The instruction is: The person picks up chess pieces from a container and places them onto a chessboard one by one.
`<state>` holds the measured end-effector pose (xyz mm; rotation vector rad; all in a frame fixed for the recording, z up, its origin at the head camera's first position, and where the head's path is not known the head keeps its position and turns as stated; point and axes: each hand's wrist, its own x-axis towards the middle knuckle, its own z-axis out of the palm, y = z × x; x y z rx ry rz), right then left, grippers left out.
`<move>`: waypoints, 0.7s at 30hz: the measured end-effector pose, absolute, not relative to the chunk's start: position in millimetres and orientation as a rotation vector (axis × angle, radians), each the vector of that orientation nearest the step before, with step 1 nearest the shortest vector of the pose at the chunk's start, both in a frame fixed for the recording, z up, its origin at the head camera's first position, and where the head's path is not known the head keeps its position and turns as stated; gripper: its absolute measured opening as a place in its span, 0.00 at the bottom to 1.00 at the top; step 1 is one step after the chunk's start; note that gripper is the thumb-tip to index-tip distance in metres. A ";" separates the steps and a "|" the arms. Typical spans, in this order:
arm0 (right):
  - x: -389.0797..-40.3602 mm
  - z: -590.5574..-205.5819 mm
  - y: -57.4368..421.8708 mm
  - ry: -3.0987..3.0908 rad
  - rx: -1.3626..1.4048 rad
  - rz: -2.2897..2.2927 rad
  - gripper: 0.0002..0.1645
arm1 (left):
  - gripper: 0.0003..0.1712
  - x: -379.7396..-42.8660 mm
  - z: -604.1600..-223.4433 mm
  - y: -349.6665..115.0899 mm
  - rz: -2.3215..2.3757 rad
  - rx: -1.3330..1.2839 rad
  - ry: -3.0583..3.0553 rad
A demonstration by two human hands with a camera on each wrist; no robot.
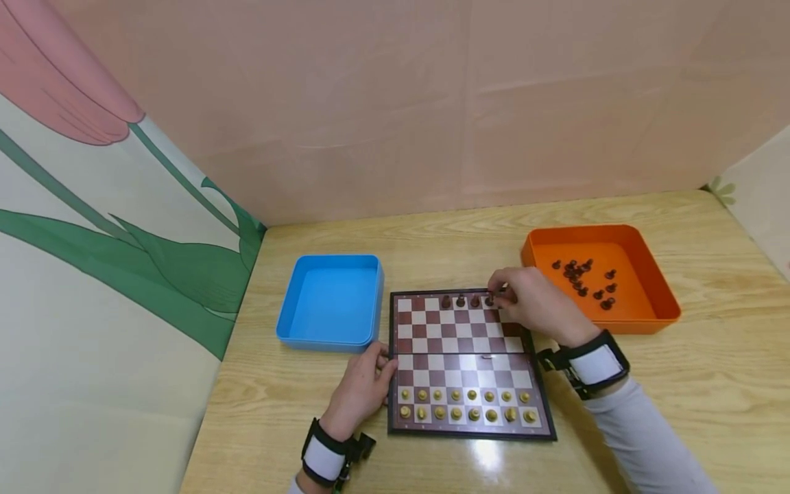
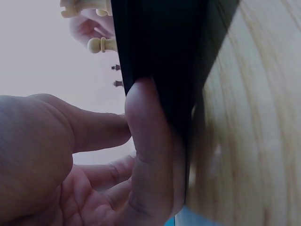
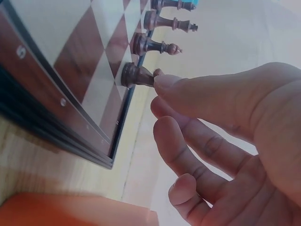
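My right hand (image 1: 543,302) pinches a dark brown chess knight (image 3: 136,75) between thumb and fingertips at the far row of the chessboard (image 1: 457,377). The knight's base is at a square, and the thumb partly covers its top. Beside it stand a bishop (image 3: 153,44) and two taller dark pieces, one of them a king (image 3: 174,22). With my left hand (image 1: 361,387) I grip the board's left edge, thumb at the upper rim and a finger against the side. Two rows of gold-coloured pieces (image 1: 474,414) stand along the near side.
An orange tray (image 1: 642,321) at the right holds several loose dark pieces (image 1: 574,271). Left of the board sits a blue tray (image 1: 333,302) with nothing in it. Everything rests on a wooden table (image 1: 728,384), with a cloth-covered wall (image 1: 432,137) behind.
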<state>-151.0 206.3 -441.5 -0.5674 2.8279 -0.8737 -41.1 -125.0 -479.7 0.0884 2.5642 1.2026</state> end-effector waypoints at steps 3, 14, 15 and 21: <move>-150.7 -440.1 208.2 2.844 -0.577 -0.875 0.10 | 0.12 -40.8 -480.3 -125.3 1.201 0.091 2.565; -149.9 -427.2 220.7 2.901 -0.541 -0.870 0.11 | 0.13 -40.3 -480.9 -125.6 1.207 0.085 2.561; -149.9 -425.6 222.6 2.909 -0.538 -0.866 0.11 | 0.12 -40.4 -480.9 -125.6 1.206 0.082 2.560; -151.5 -421.7 238.2 2.948 -0.535 -0.861 0.11 | 0.12 -41.2 -480.9 -125.4 1.199 0.079 2.564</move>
